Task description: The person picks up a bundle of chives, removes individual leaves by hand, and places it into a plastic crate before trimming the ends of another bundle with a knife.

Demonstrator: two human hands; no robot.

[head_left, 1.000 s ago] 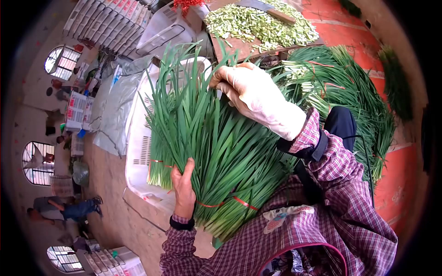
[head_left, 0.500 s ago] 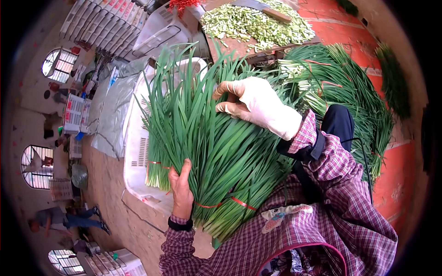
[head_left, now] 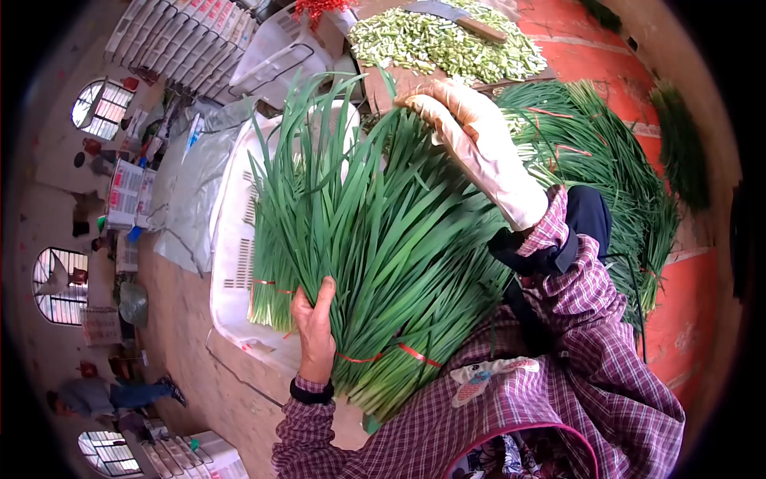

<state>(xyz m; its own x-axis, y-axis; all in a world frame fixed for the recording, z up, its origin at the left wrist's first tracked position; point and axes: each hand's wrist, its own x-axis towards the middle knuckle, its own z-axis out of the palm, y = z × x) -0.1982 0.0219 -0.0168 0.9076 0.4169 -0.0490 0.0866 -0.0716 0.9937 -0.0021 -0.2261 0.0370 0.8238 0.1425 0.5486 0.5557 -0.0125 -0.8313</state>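
A large bunch of garlic chives, long flat green leaves, is spread in front of my body. My left hand, bare, wraps round its left side just above a red band, thumb on top. Up at the leaf tips, my right hand in a pale glove has its fingers bent together over a few leaf ends; the fingertips are partly hidden. A second red-banded bunch lies against the first, close to my plaid clothing. Left of these, another banded bunch rests in a white plastic crate.
More banded chives are piled at the right on red flooring. Chopped pale stalks and a knife lie on a board at the top. Stacked cartons stand upper left; another person is at the far lower left.
My right hand has moved up from the middle of the leaves to their tips, and its fingers have closed. My left hand stays on the bunch.
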